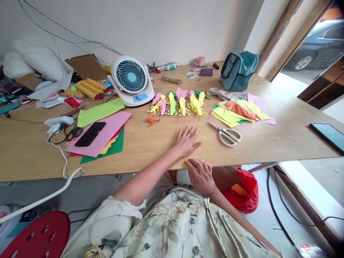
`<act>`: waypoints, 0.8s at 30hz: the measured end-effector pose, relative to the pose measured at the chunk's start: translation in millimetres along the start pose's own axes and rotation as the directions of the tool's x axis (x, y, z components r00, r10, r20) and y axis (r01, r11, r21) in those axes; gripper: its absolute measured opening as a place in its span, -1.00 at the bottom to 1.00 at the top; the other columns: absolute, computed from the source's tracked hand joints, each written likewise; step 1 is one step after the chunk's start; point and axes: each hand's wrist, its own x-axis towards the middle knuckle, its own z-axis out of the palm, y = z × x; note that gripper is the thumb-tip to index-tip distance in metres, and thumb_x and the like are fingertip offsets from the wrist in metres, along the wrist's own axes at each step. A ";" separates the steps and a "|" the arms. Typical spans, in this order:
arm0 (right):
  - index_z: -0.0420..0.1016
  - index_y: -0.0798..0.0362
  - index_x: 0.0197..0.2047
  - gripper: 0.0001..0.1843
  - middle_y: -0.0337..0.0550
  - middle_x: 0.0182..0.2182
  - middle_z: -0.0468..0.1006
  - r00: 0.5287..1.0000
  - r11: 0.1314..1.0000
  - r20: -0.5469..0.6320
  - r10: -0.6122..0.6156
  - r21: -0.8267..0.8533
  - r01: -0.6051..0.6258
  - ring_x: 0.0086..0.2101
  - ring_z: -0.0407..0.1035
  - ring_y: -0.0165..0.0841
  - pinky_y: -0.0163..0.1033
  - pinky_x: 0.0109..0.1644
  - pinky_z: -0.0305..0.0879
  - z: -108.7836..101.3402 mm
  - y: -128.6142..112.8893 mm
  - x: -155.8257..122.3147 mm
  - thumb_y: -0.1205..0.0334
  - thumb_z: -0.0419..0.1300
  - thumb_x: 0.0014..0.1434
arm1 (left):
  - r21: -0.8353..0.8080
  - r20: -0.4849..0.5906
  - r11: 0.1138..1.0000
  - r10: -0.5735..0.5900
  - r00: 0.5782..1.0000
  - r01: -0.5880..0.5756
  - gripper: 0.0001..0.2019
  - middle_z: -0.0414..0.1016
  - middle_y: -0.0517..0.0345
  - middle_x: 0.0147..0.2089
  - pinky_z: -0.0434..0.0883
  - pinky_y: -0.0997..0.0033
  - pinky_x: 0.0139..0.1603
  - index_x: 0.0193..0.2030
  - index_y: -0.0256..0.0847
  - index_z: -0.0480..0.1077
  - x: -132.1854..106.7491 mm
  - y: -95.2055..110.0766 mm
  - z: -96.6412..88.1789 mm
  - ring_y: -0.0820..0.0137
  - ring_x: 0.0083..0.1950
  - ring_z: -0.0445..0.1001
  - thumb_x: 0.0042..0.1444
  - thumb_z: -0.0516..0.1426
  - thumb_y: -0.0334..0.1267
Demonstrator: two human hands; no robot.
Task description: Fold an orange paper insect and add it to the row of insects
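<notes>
My left hand [186, 141] lies flat on the wooden table [268, 143] with its fingers stretched out, holding nothing. My right hand [201, 175] rests against the table's front edge, fingers curled over it. Just beyond the left hand stands a row of several folded paper figures [177, 104] in yellow, pink and green, with a small orange one [152, 119] to their left. White-handled scissors [227, 135] lie to the right of my left hand.
Coloured paper sheets [242, 111] are piled at right, more sheets [104, 132] at left under a black phone [90, 134]. A desk fan [131, 80], a teal bag [238, 70], another phone [329, 136], a red stool [37, 236] and a red plastic bag [243, 191] are around.
</notes>
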 end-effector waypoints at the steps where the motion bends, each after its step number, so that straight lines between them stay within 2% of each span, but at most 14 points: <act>1: 0.48 -0.06 0.10 -0.62 -0.13 -0.02 0.60 1.000 1.000 -0.011 -0.002 -0.001 0.002 -0.03 0.39 -0.28 -0.14 0.13 0.08 0.1 -0.6 0.7 0.40 0.18 0.23 | 0.014 0.033 1.000 -0.006 0.999 0.006 -0.31 -0.13 -0.07 0.54 -0.21 -0.07 0.50 0.50 -0.20 -0.10 -2.0 2.3 3.6 0.11 0.56 -0.24 0.36 -0.20 0.13; 4: 0.49 -0.05 0.08 -0.65 -0.13 -0.05 0.61 0.999 1.000 -0.041 -0.002 -0.004 0.002 -0.05 0.40 -0.27 -0.13 0.11 0.09 -0.3 -2.5 2.7 0.39 0.19 0.23 | 0.070 0.051 0.998 -0.010 0.999 0.007 -0.30 -0.10 -0.10 0.53 -0.20 -0.13 0.49 0.49 -0.20 -0.05 -5.9 7.2 7.3 0.08 0.55 -0.21 0.34 -0.15 0.15; 9: 0.47 -0.07 0.12 -0.60 -0.12 -0.02 0.60 0.999 1.000 -0.040 0.012 0.011 -0.012 -0.03 0.39 -0.26 -0.13 0.12 0.09 1.4 -2.8 1.4 0.40 0.20 0.23 | 0.139 -0.074 0.990 0.047 0.996 -0.037 -0.34 -0.09 -0.11 0.53 -0.23 -0.06 0.51 0.47 -0.25 0.02 -8.6 15.9 4.7 0.10 0.56 -0.22 0.35 -0.13 0.10; 12: 0.46 -0.09 0.14 -0.57 -0.13 -0.02 0.60 0.999 1.000 -0.046 0.001 0.010 0.000 -0.02 0.39 -0.25 -0.12 0.12 0.09 4.2 -1.4 -0.6 0.41 0.20 0.22 | 0.077 -0.031 0.997 -0.002 1.000 0.004 -0.30 -0.08 -0.13 0.53 -0.14 -0.11 0.50 0.47 -0.24 0.01 -9.8 19.3 10.2 0.06 0.55 -0.20 0.34 -0.16 0.15; 15: 0.46 -0.09 0.12 -0.60 -0.11 -0.02 0.59 0.998 1.000 -0.057 0.000 -0.001 0.000 -0.03 0.40 -0.24 -0.11 0.12 0.10 5.3 -1.3 -0.6 0.39 0.19 0.23 | 0.013 0.015 1.000 0.007 1.000 -0.007 -0.26 -0.08 -0.11 0.53 -0.18 -0.17 0.49 0.48 -0.21 -0.03 -10.7 19.0 14.8 0.04 0.55 -0.23 0.32 -0.15 0.22; 18: 0.45 -0.06 0.11 -0.63 -0.09 -0.01 0.58 0.999 0.999 -0.039 0.006 0.035 -0.004 -0.03 0.40 -0.23 -0.09 0.11 0.13 0.9 -2.9 0.8 0.37 0.18 0.25 | -0.110 0.008 0.994 0.024 1.000 -0.023 -0.27 -0.06 -0.09 0.52 -0.21 -0.14 0.50 0.48 -0.23 -0.04 -10.8 15.7 11.7 0.06 0.56 -0.24 0.32 -0.13 0.19; 20: 0.43 -0.04 0.12 -0.65 -0.07 0.00 0.57 1.000 0.993 -0.004 0.018 0.113 -0.017 -0.02 0.40 -0.21 -0.08 0.10 0.16 -6.8 -3.5 1.8 0.35 0.16 0.27 | -0.273 -0.042 0.962 0.023 0.999 -0.034 -0.33 0.02 -0.07 0.50 -0.14 0.00 0.52 0.46 -0.26 0.03 -10.2 10.1 5.2 0.14 0.55 -0.17 0.35 -0.10 0.11; 22: 0.40 -0.02 0.14 -0.66 -0.03 0.00 0.55 0.999 0.977 0.043 0.027 0.209 -0.035 -0.02 0.40 -0.20 -0.06 0.07 0.21 -18.4 -1.9 3.7 0.32 0.12 0.30 | -0.468 -0.138 0.882 -0.017 0.990 -0.050 -0.44 0.18 -0.01 0.45 0.03 0.18 0.50 0.40 -0.22 0.16 -8.6 0.0 -3.7 0.26 0.51 0.02 0.37 -0.11 0.01; 23: 0.39 -0.02 0.13 -0.67 -0.02 -0.01 0.55 0.997 0.965 0.063 0.031 0.258 -0.047 -0.06 0.41 -0.20 -0.06 0.03 0.25 -25.1 0.1 5.9 0.31 0.11 0.31 | -0.569 -0.193 0.820 -0.073 0.978 -0.051 -0.50 0.29 0.02 0.39 0.13 0.24 0.45 0.33 -0.18 0.25 -7.0 -6.9 -8.7 0.31 0.45 0.17 0.37 -0.10 -0.03; 24: 0.38 -0.01 0.13 -0.67 -0.01 -0.04 0.55 0.996 0.948 0.085 0.026 0.315 -0.051 -0.08 0.42 -0.21 -0.08 0.00 0.29 -31.8 3.0 9.5 0.32 0.09 0.31 | -0.597 -0.214 0.801 -0.104 0.971 -0.046 -0.54 0.39 0.03 0.32 0.26 0.28 0.38 0.28 -0.17 0.30 -4.9 -15.0 -13.7 0.33 0.36 0.32 0.38 -0.11 -0.05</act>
